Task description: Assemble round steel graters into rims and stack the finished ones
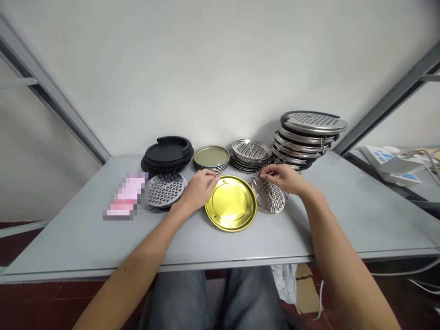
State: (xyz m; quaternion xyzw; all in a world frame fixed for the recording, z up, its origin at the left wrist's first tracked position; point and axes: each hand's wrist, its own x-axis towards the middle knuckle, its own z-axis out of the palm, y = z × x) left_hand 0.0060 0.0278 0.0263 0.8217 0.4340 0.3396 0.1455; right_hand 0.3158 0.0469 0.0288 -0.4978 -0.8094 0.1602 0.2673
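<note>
Near the middle of the table lies a shallow gold round metal tray (231, 204) with a raised rim and small holes. My left hand (202, 187) is closed at its upper left rim, thumb and fingers pinching the edge. To the right of the tray, my right hand (283, 178) pinches the upper edge of a shiny perforated metal disc (271, 196), which is tilted. Thin wire shows at this disc's edge. Left of my left hand, another perforated disc (167, 189) rests on a dark round piece.
At the back stand stacks of black round holders (168, 150), gold trays (211, 156) and perforated discs (251, 151). A taller, leaning stack of assembled pieces (305, 137) stands at the back right. A blurred pink object (126, 195) lies left. Metal frame posts (51, 87) flank the table.
</note>
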